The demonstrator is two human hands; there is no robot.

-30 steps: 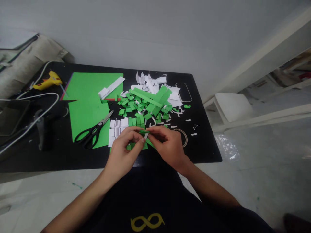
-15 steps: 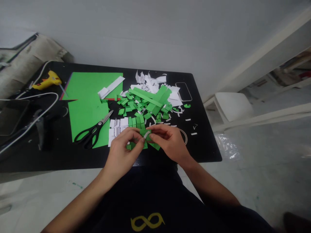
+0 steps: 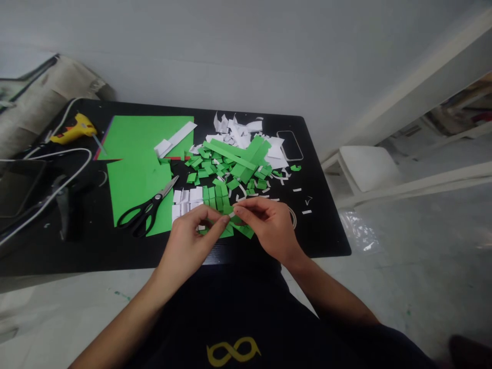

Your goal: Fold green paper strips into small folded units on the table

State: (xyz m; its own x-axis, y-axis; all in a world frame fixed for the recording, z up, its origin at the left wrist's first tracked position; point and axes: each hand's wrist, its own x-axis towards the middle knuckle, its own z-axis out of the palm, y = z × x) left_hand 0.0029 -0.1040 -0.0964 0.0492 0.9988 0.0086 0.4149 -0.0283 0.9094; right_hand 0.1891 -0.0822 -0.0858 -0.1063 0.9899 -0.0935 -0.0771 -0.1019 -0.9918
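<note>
My left hand (image 3: 192, 234) is closed in a pinch on a small green paper piece (image 3: 237, 220), mostly hidden by the fingers. A narrow white strip (image 3: 231, 215) shows between the fingertips of both hands. My right hand (image 3: 269, 225) pinches at the strip's upper end, thumb against index finger. Just beyond the hands lie folded white paper pieces (image 3: 187, 196) and folded green paper pieces (image 3: 216, 196) in rows. More green paper (image 3: 245, 230) lies beneath my fingers. A pale ring (image 3: 294, 218), perhaps a tape roll, is partly hidden behind my right hand.
Black-handled scissors (image 3: 148, 209) rest on a green sheet (image 3: 126, 184) at left. Farther left are a yellow glue gun (image 3: 75, 129) and a white cable (image 3: 82, 154). A heap of green cuttings (image 3: 249, 159) and white scraps (image 3: 240, 132) covers the table's back. A phone-shaped outline (image 3: 290, 146) lies right.
The green piece has tilted, and less of it shows between my hands. My right fingertips have moved slightly in to the white strip. The things on the table look the same.
</note>
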